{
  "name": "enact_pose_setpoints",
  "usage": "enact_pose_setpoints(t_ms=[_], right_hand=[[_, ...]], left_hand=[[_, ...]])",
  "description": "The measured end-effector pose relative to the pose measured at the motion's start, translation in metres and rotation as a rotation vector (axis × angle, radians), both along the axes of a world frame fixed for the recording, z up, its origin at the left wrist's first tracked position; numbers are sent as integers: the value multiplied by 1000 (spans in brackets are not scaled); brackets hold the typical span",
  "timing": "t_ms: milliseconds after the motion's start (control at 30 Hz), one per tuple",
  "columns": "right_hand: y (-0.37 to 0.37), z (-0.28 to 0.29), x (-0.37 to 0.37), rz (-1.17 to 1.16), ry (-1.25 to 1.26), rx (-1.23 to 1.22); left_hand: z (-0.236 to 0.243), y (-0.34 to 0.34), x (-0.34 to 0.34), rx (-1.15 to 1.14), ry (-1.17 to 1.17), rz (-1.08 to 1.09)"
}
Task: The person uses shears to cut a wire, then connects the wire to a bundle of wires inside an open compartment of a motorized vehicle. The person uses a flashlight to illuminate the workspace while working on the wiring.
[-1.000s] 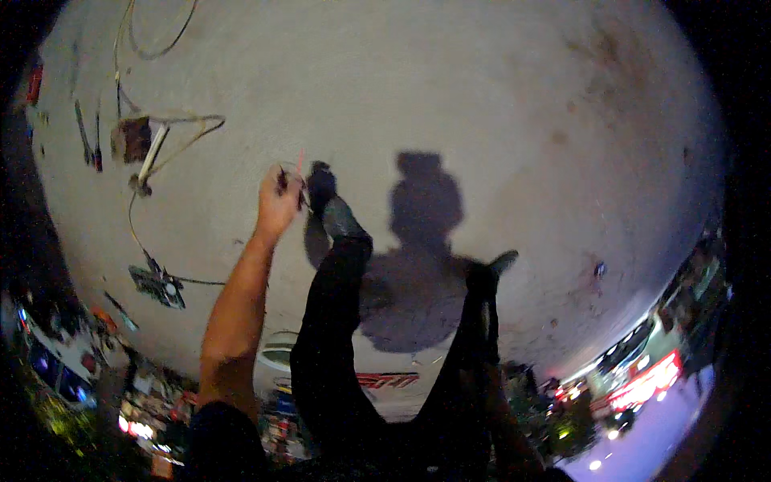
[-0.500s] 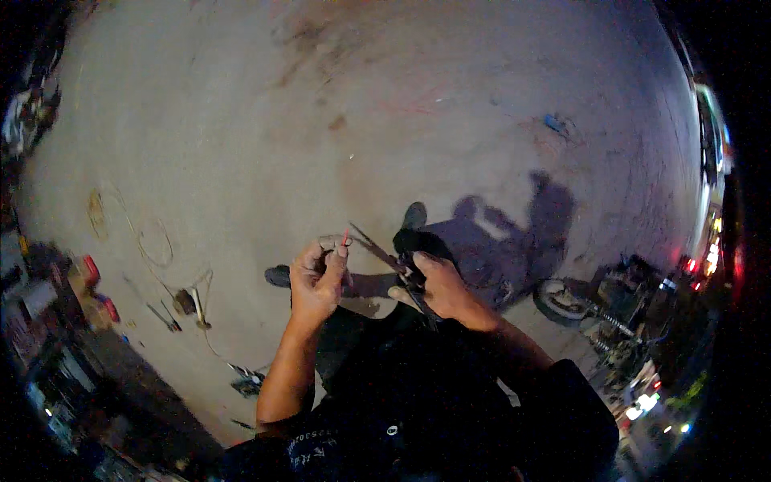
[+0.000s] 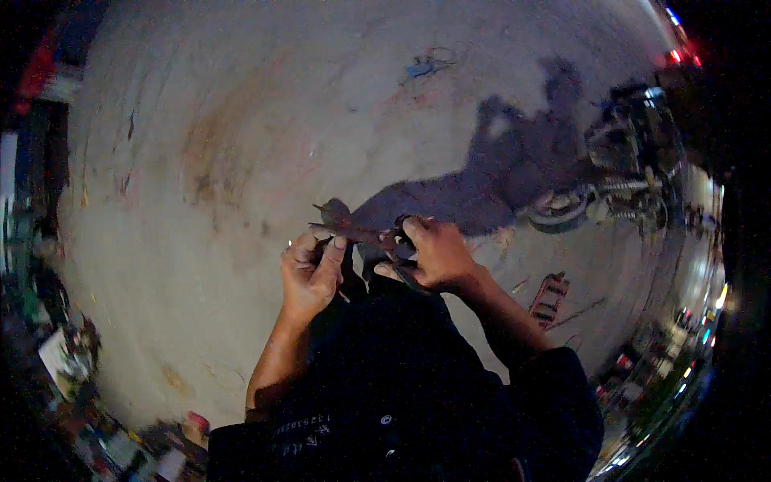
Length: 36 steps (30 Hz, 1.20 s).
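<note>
My left hand (image 3: pixel 312 273) is raised in front of my body, thumb and fingers pinched together. What sits between them is too small and dark to make out. My right hand (image 3: pixel 442 255) grips the dark handles of what looks like a pair of scissors (image 3: pixel 365 234). Their long brownish blades point left, slightly parted, and reach the fingertips of the left hand. Whether the blades touch the pinched piece cannot be seen. A small bright white spot shows beside the left knuckles.
At the right, a wheel (image 3: pixel 558 215) with a coil spring (image 3: pixel 622 186) belongs to a dark machine. Below it lies a red slotted piece (image 3: pixel 548 299). A blue item (image 3: pixel 422 66) lies on the concrete floor (image 3: pixel 257 120) ahead. Clutter lines the left edge.
My view has turned to the right, and the floor items have shifted. The scissors have swung level, their blades now at the left fingertips. The thin red piece in the left fingers no longer shows.
</note>
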State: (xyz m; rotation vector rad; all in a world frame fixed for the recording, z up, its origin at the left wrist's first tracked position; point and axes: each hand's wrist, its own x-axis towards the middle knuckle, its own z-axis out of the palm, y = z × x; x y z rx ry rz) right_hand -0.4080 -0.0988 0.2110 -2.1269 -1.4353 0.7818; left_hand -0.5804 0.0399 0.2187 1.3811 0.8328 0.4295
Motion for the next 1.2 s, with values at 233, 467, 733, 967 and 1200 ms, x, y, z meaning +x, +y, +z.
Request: enact_pose_setpoints(t_ms=[233, 467, 733, 967, 1200], right_hand=[[-23, -41, 53, -236, 93, 83], [-24, -38, 111, -496, 94, -74], [-60, -28, 127, -855, 42, 56], [-133, -27, 154, -1057, -78, 94], [-193, -17, 188, -1200, -114, 186]], left_hand=[[-30, 33, 90, 74, -16, -240], [-38, 57, 216, 96, -88, -533], [-8, 23, 309, 133, -64, -862], [5, -57, 382, 154, -79, -1083], [25, -128, 437, 432, -206, -1272]])
